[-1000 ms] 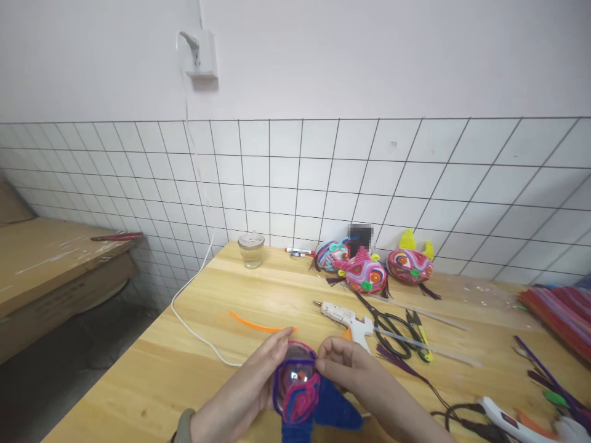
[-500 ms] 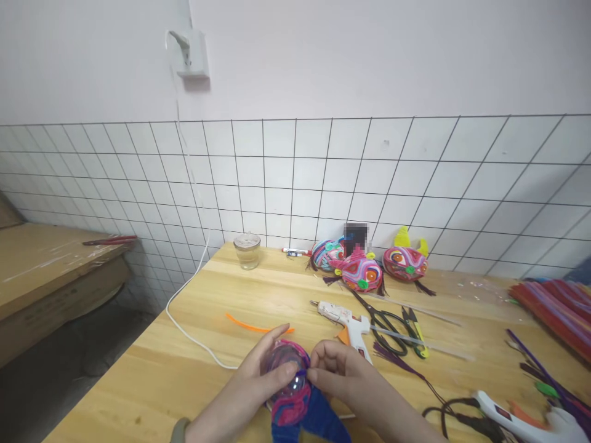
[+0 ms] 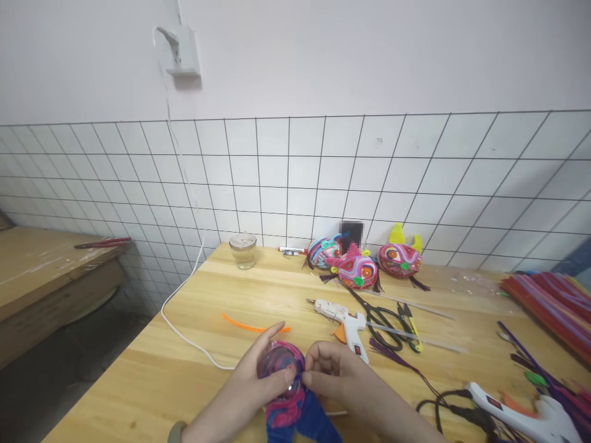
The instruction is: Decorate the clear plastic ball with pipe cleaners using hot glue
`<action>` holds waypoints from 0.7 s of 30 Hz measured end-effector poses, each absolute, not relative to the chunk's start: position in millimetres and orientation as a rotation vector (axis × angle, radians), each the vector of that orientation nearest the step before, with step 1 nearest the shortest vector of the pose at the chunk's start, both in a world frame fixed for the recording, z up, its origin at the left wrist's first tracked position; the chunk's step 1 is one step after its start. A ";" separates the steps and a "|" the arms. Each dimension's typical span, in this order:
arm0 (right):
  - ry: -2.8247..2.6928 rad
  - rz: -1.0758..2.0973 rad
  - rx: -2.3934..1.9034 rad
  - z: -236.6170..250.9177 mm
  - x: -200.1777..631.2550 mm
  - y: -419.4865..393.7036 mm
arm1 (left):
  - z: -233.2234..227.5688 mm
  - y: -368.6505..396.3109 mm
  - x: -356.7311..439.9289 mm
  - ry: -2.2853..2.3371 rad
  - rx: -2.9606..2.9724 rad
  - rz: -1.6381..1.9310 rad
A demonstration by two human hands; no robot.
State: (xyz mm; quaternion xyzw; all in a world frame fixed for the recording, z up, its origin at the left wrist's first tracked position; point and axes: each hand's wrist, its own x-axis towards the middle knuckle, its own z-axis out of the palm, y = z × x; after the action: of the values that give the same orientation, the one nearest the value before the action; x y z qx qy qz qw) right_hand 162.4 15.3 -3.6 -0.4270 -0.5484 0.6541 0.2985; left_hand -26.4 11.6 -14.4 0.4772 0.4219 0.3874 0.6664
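Observation:
A round, clear-domed craft fish [image 3: 287, 411] wrapped in pink, purple and blue fuzzy strips, with a blue forked tail, is held low over the table. My left hand [image 3: 265, 372] wraps round its left side, the thumb pressed on the clear dome. At the dome's right edge my right hand [image 3: 335, 372] pinches with thumb and forefinger at a short dark blue strip, largely hidden by the fingers. An orange pipe cleaner [image 3: 244, 325] lies just beyond my left hand. Close past my right hand rests a white glue gun [image 3: 344, 320].
Several finished craft fish [image 3: 357, 271] sit by the wall. Black scissors [image 3: 385, 323] and yellow snips [image 3: 412, 329] lie right of centre. A second glue gun [image 3: 517, 412] and its cords occupy the lower right. A glass jar [image 3: 243, 251] stands at the back left; pipe cleaners [image 3: 549, 311] are bundled right.
The view has swung slightly, so everything sits a little further left. Both hands keep their grip on the fish, with hardly any movement at the fingertips.

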 end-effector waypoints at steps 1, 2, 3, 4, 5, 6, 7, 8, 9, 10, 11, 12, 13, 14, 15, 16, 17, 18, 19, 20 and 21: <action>-1.458 1.737 -1.133 -4.5 162.5 15.7 | -14.3 11.7 -26.5 0.955 1.074 0.872; -1.460 1.735 -1.132 -5.1 162.7 16.1 | -14.0 11.7 -26.6 0.953 1.073 0.867; -1.462 1.731 -1.131 -5.4 162.8 16.4 | -13.5 11.6 -26.9 0.949 1.074 0.862; -1.465 1.725 -1.131 -5.5 163.0 16.6 | -13.0 11.6 -27.4 0.945 1.079 0.854; -1.468 1.719 -1.132 -5.2 163.2 16.7 | -12.4 11.6 -27.8 0.943 1.086 0.847; -1.469 1.713 -1.133 -4.7 163.3 16.7 | -11.9 11.6 -28.3 0.942 1.096 0.844; -1.470 1.710 -1.134 -4.1 163.3 16.5 | -11.5 11.7 -28.7 0.940 1.105 0.845; -1.468 1.706 -1.134 -3.6 163.3 16.3 | -11.3 11.9 -28.9 0.940 1.113 0.846; -1.467 1.704 -1.135 -3.3 163.3 16.1 | -11.2 12.0 -29.0 0.939 1.118 0.848; -1.465 1.705 -1.135 -3.2 163.2 16.0 | -11.1 12.2 -28.9 0.935 1.119 0.850; -1.463 1.708 -1.134 -3.3 163.1 15.8 | -11.1 12.3 -28.7 0.934 1.117 0.852; -1.460 1.713 -1.133 -3.7 163.1 15.8 | -11.1 12.3 -28.4 0.933 1.114 0.851; -1.458 1.716 -1.132 -4.2 163.0 15.8 | -11.1 12.3 -28.1 0.936 1.112 0.849; -1.456 1.720 -1.131 -4.7 163.0 15.8 | -11.1 12.3 -27.8 0.943 1.111 0.848; -1.455 1.723 -1.130 -5.1 163.0 15.8 | -11.1 12.3 -27.6 0.951 1.111 0.846; -1.453 1.724 -1.130 -5.4 163.0 15.8 | -11.0 12.3 -27.4 0.960 1.113 0.843; -1.454 1.722 -1.133 -5.5 163.1 15.7 | -10.9 12.3 -27.4 0.965 1.118 0.841; -1.454 1.719 -1.136 -5.4 163.2 15.6 | -10.8 12.3 -27.5 0.969 1.124 0.840; -1.455 1.717 -1.140 -5.3 163.2 15.5 | -10.5 12.3 -27.5 0.971 1.130 0.839; -1.455 1.715 -1.142 -5.1 163.3 15.3 | -10.3 12.2 -27.6 0.974 1.134 0.838; -1.455 1.717 -1.142 -5.0 163.2 15.1 | -9.9 12.0 -27.7 0.978 1.135 0.837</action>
State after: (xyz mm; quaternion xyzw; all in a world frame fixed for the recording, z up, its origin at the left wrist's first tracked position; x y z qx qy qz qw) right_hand 163.2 15.1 -5.0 -0.4311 -0.5491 0.6482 0.3041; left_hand -27.7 12.0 -9.9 0.5002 0.4313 0.3688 0.6540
